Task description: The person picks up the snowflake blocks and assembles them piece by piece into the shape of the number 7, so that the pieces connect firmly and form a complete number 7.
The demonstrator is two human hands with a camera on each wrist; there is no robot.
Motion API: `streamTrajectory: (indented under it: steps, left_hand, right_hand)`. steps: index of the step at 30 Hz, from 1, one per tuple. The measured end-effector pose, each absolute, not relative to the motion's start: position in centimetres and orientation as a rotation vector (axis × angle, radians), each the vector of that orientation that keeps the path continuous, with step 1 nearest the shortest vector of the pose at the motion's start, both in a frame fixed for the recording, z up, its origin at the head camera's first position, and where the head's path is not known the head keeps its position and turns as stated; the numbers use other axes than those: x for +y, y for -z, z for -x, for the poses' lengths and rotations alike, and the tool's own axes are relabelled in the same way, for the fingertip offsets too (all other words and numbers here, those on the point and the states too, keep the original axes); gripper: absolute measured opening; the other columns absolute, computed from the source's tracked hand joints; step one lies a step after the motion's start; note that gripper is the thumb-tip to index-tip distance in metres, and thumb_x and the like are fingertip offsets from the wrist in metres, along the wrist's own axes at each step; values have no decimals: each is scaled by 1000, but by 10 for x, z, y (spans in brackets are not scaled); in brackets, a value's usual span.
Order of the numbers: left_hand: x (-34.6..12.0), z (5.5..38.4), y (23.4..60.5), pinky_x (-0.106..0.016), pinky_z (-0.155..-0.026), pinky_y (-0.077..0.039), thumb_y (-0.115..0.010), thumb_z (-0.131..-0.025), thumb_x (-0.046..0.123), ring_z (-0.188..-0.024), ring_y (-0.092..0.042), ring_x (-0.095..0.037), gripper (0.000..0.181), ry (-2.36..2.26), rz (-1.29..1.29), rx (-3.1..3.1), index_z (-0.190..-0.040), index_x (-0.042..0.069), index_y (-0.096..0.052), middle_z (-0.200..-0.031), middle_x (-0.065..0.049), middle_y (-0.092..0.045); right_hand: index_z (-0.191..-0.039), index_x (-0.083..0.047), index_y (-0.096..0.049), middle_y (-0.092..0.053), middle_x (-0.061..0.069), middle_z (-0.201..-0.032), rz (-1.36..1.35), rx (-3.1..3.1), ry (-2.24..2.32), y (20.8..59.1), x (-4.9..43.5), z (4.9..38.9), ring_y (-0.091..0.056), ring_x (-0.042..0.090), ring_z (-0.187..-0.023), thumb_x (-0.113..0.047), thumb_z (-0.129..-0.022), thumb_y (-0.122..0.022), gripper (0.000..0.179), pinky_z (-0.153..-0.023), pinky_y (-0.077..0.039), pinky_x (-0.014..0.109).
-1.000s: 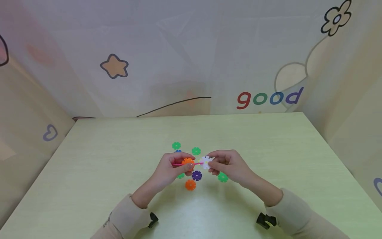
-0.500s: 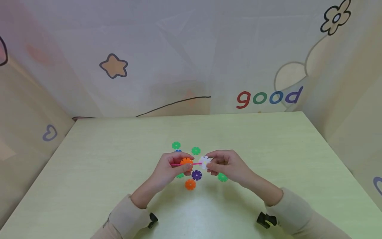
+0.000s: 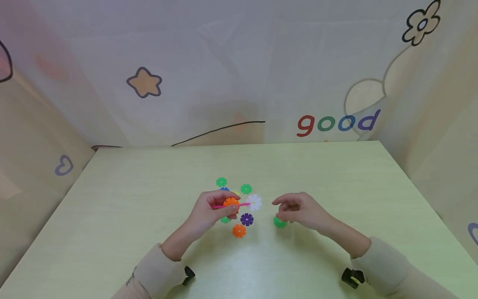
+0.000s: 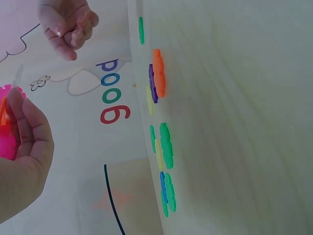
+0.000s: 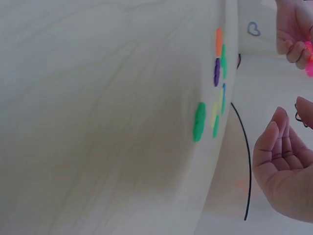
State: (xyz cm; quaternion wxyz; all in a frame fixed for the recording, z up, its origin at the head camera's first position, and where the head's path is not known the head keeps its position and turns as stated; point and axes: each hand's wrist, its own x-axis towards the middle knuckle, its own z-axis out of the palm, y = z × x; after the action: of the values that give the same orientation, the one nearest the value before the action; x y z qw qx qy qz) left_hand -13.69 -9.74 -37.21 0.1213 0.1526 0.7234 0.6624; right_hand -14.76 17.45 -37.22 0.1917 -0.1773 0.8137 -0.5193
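Observation:
My left hand (image 3: 209, 208) pinches a joined piece of notched plastic flower discs above the table. In it an orange disc (image 3: 230, 202) meets a pink disc (image 3: 245, 204) seen edge-on, and a white disc (image 3: 255, 202) sticks out at the right end. Fingers cover part of the piece; the pink one (image 4: 7, 147) shows flat in the left wrist view. My right hand (image 3: 301, 211) is apart from it, fingers loosely bent and holding nothing visible. Below that hand a green disc (image 3: 279, 223) lies partly hidden on the table.
Around the left hand on the table (image 3: 142, 220) lie loose discs: a purple disc (image 3: 247, 219), an orange loose disc (image 3: 239, 231), a blue disc (image 3: 224, 189) and several green ones. A printed cloth (image 3: 224, 62) hangs behind the table.
The right hand has let go of the white disc and moved off to the right. The white disc stays on the piece in the left hand, which has shifted slightly left.

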Motion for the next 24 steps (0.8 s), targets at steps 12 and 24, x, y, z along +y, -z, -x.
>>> streamTrajectory:
  steps: [12, 24]
  left_hand:
    - [-101, 140, 377, -30, -73, -53, -64, -84, 5, -71, -66, -19, 28, -1931, -443, 2114, -109, -6, -60, -85, -13, -66]
    - [-101, 139, 375, -29, -72, -53, -64, -84, 5, -71, -66, -20, 26, -1939, -448, 2108, -107, -5, -61, -84, -13, -66]
  right_hand:
    - [-106, 2, -64, -55, 3, -77, 638, 2458, 1213, 396, 184, 161, -51, 16, -68, -10, -73, -75, 37, -58, -44, 23]
    - [-102, -1, -66, -54, 5, -85, 631, 2513, 1140, 408, 182, 164, -47, 18, -75, -8, -67, -78, 38, -63, -42, 25]
